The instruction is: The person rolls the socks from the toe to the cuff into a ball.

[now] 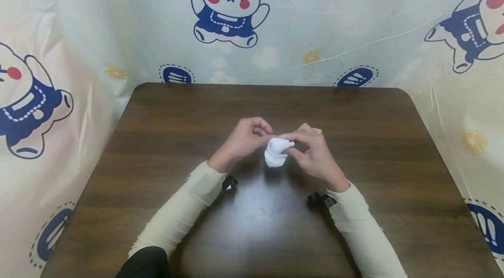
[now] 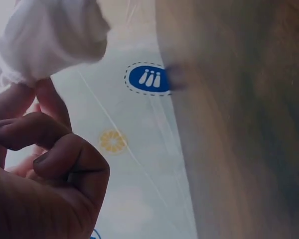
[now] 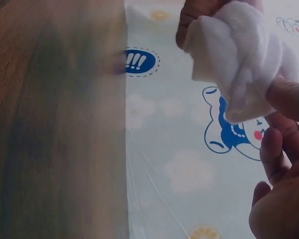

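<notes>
A small rolled-up white cloth bundle (image 1: 275, 152) is held just above the middle of a dark wooden table (image 1: 157, 138). My left hand (image 1: 246, 137) pinches its upper left side with the fingertips. My right hand (image 1: 311, 149) grips its right side, the thumb lying over the top of the bundle. In the left wrist view the white cloth (image 2: 50, 37) sits above my curled left fingers (image 2: 45, 149). In the right wrist view the cloth (image 3: 239, 59) is bunched between the fingers of my right hand (image 3: 281, 164).
A plastic sheet printed with cartoon bears (image 1: 228, 7) and blue ovals (image 1: 356, 77) surrounds the table at the back and both sides. Cream sleeves (image 1: 185, 208) cover both forearms, with small black wrist mounts (image 1: 320, 199) near the cuffs.
</notes>
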Demonstrator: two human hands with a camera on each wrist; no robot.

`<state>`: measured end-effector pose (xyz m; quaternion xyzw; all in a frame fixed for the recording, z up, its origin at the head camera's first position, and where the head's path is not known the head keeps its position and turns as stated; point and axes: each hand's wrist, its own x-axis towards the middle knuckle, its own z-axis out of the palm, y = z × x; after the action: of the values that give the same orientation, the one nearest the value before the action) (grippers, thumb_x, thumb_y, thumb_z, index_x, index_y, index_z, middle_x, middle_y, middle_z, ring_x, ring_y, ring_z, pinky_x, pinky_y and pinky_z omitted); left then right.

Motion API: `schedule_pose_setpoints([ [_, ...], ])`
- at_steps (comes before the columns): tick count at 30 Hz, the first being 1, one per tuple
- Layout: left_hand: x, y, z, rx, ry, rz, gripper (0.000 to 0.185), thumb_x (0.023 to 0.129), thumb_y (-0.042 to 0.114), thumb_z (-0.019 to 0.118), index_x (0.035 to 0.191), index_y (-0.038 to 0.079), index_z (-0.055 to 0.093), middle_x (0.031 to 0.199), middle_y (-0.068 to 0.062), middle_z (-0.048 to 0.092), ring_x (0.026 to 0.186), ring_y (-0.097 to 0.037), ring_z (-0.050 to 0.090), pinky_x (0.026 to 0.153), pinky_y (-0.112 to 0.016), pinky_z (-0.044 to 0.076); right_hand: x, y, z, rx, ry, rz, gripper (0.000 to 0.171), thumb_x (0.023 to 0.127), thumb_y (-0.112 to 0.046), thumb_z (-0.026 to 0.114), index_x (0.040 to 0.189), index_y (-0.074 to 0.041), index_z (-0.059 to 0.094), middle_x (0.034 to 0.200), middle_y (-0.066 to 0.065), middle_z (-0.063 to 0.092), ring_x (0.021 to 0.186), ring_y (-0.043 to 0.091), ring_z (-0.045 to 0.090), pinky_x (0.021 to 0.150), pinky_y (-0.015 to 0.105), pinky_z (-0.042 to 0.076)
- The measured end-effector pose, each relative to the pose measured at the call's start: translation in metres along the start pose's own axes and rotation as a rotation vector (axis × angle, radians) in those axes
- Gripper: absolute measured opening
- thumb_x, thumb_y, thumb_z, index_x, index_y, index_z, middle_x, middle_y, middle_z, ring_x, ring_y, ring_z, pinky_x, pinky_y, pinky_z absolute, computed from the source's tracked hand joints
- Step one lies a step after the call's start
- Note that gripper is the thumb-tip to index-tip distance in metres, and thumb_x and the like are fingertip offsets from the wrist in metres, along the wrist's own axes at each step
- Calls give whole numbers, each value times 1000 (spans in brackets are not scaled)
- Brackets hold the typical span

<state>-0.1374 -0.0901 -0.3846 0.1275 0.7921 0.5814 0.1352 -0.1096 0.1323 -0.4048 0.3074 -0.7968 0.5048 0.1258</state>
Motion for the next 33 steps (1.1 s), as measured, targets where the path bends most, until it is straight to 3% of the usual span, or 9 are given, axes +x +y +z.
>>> schedule_pose_setpoints([
  [3, -2, -3, -3, -40, 97, 110, 16, 89, 18, 80, 98, 8, 72, 92, -4, 70, 77, -26, 61, 65, -31, 48, -2, 2, -3, 3, 60, 41, 31, 77, 5, 85, 104, -8, 78, 87, 0, 67, 83, 19, 52, 83, 42, 30],
  [6, -7, -2, -6, 11, 170, 338, 14, 85, 14, 83, 97, 10, 76, 93, 0, 68, 66, -22, 53, 58, -29, 45, -2, 3, -7, 3, 88, 79, 30, 77, 5, 84, 104, -4, 76, 90, 5, 67, 84, 20, 53, 80, 40, 37],
  [10, -9, 5, -6, 232, 118, 725, 20, 80, 4, 84, 99, 7, 79, 94, -3, 63, 69, -17, 53, 60, -26, 45, 0, 3, -13, -2, 76, 84, 26, 80, 8, 80, 104, -1, 74, 91, 8, 68, 84, 22, 54, 78, 37, 39],
  [13, -8, 9, -3, 384, 85, 909, 24, 78, 3, 85, 102, 5, 79, 95, -5, 61, 77, -15, 57, 66, -23, 49, 0, 4, -14, 15, 59, 98, 24, 83, 9, 77, 105, 0, 73, 93, 7, 68, 84, 21, 55, 79, 34, 40],
  [15, -8, 11, -2, 442, 90, 957, 25, 78, 5, 86, 101, 5, 79, 97, -6, 61, 78, -15, 58, 67, -21, 50, 0, 5, -14, 58, 48, 126, 22, 85, 10, 74, 106, 0, 73, 95, 7, 69, 86, 21, 56, 81, 30, 43],
  [18, -8, 12, -1, 452, 74, 987, 19, 78, 4, 86, 96, 3, 78, 99, -6, 61, 80, -14, 60, 71, -21, 51, 0, 5, -14, 132, 40, 176, 21, 88, 10, 70, 107, 2, 72, 98, 9, 69, 89, 22, 57, 76, 27, 50],
  [25, -7, 8, 0, 353, -85, 991, 18, 86, -6, 76, 100, 0, 68, 106, -9, 67, 93, -18, 62, 86, -25, 52, 0, 5, -17, 125, 14, 243, 20, 88, 8, 71, 107, 1, 71, 102, 9, 69, 91, 22, 56, 76, 33, 50],
  [29, -9, 4, 3, 382, -63, 997, 19, 86, -6, 75, 99, 1, 63, 101, -9, 67, 88, -16, 62, 79, -24, 53, 0, 7, -16, 125, 30, 229, 19, 89, 7, 70, 108, 2, 71, 105, 11, 70, 93, 21, 58, 79, 32, 51],
  [33, -9, 3, 4, 486, 6, 1007, 20, 88, -2, 74, 98, 2, 58, 98, -7, 63, 82, -15, 59, 70, -23, 52, 2, 8, -15, 220, 132, 216, 17, 88, 12, 68, 105, 7, 70, 100, 13, 71, 88, 18, 64, 79, 27, 54],
])
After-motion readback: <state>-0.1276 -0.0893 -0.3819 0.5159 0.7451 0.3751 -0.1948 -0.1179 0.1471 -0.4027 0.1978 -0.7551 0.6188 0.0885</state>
